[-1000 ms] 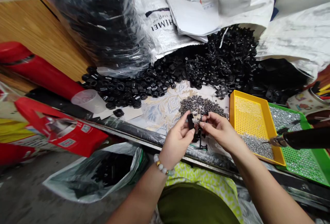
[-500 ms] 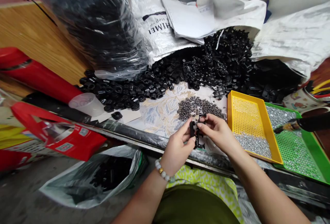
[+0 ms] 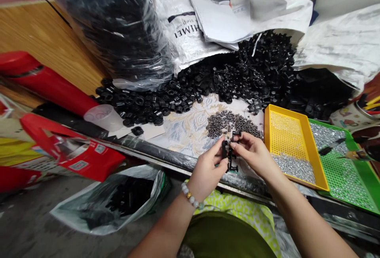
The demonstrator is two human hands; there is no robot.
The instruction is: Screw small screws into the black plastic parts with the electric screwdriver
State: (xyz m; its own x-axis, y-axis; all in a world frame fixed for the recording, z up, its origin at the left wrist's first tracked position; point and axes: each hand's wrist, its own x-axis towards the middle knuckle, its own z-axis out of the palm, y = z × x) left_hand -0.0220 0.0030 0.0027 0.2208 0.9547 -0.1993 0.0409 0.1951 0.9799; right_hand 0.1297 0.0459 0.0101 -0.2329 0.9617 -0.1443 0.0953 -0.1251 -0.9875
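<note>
Grip, left hand [image 3: 208, 167]: thumb and fingers closed on a black block [image 3: 225, 150], no slack visible. Grip, right hand [image 3: 252, 152]: thumb and fingertips pinched about a slim black frame [image 3: 233, 168] beside the block. Both pieces are held to the left of the yellow tray [image 3: 267, 127], on the near side of a heap of small dark metal pieces [image 3: 219, 125] that also lies left of that tray.

Method: in my judgement I should use the left pinch as a firm base, make fine adjustments with the right alone, and bring the pieces square before pressing. Thin bars may bend if forced askew. I should also keep the knuckles off the loose heap.

Visibility: I cannot confirm whether block and frame touch or are joined; black lies against black, and my fingers cover the likely meeting point. The right hand's inner fingertips are concealed. Right of the yellow tray, above the green tray [image 3: 366, 179], a hand tool [image 3: 358, 155] is blurred and partly outside the view.
</note>
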